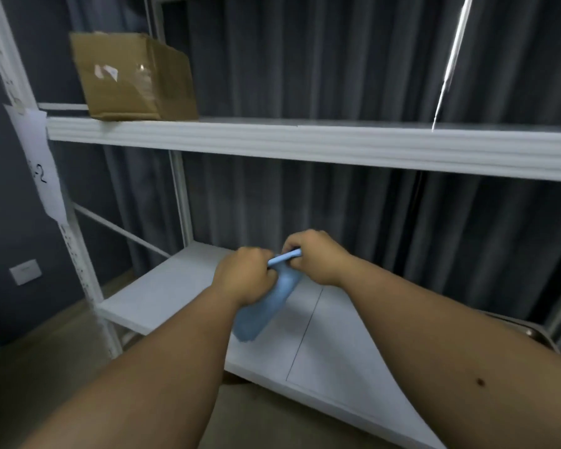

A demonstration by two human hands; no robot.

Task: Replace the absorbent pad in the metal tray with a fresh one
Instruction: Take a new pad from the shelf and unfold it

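Observation:
A light blue absorbent pad (263,306) hangs folded in the air above the lower white shelf (162,293). My left hand (245,275) grips its top edge from the left. My right hand (318,257) pinches the same edge from the right, so both hands hold the pad between them. The rest of the pad droops down below my left wrist. A corner of the metal tray (536,333) shows at the right on the lower shelf, mostly hidden behind my right forearm; its inside cannot be seen.
A brown cardboard box (133,76) stands on the upper white shelf (305,142) at the left. A paper label (39,170) hangs on the left upright. Dark grey curtains hang behind the rack. A wall socket (25,271) sits low on the left wall.

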